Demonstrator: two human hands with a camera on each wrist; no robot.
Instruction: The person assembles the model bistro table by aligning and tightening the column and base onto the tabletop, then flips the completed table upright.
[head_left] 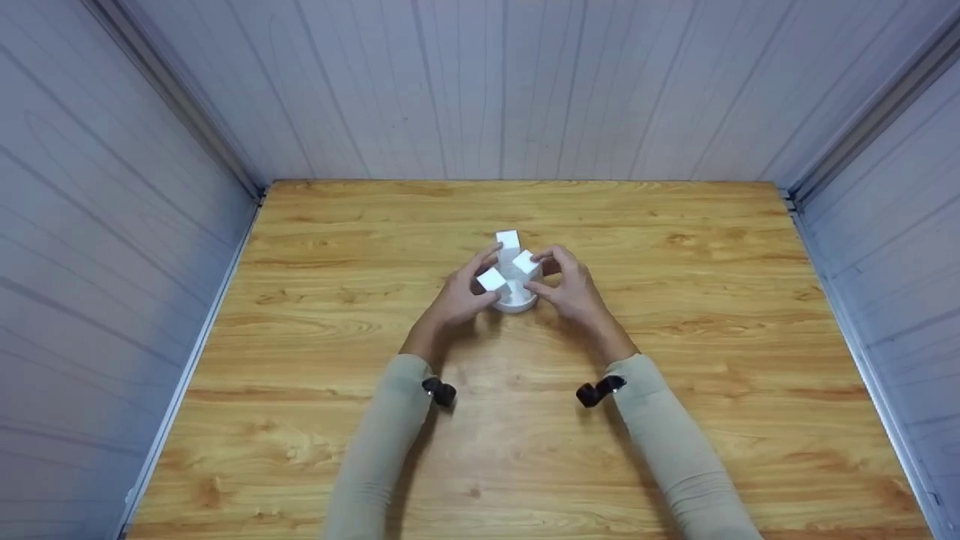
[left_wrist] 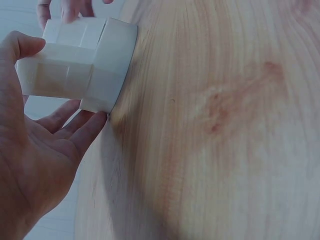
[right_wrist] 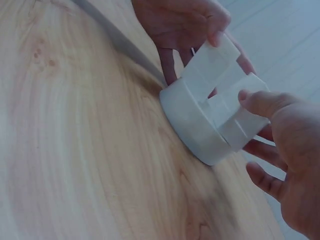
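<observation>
Both hands are in on it now, closed in from either side around a small white round holder [head_left: 516,298] that sits on the wooden table [head_left: 675,360], right between them. Three white rectangular blocks [head_left: 508,241] stick up out of the holder, splayed apart like petals. The left hand [head_left: 459,297] has its thumb pressed on top of the nearest block [left_wrist: 55,75], with its fingers spread loosely underneath and one fingertip touching the holder's base at the tabletop; nothing is pinched outright, more of a cradling touch. The right hand [head_left: 571,289] mirrors it from the other side: its thumb tip rests against the upper edge of a block [right_wrist: 239,117], and its fingers are relaxed and slightly curled just beside the holder's wall. From the right wrist view, the left hand's fingertip sits on the far block [right_wrist: 212,62]. Around the hands, pale ribbed panel walls [head_left: 112,225] box in the table on three sides, well apart from the holder. Both forearms wear beige sleeves [head_left: 382,442], each with a small black strap fitting [head_left: 439,391] near the wrist.
</observation>
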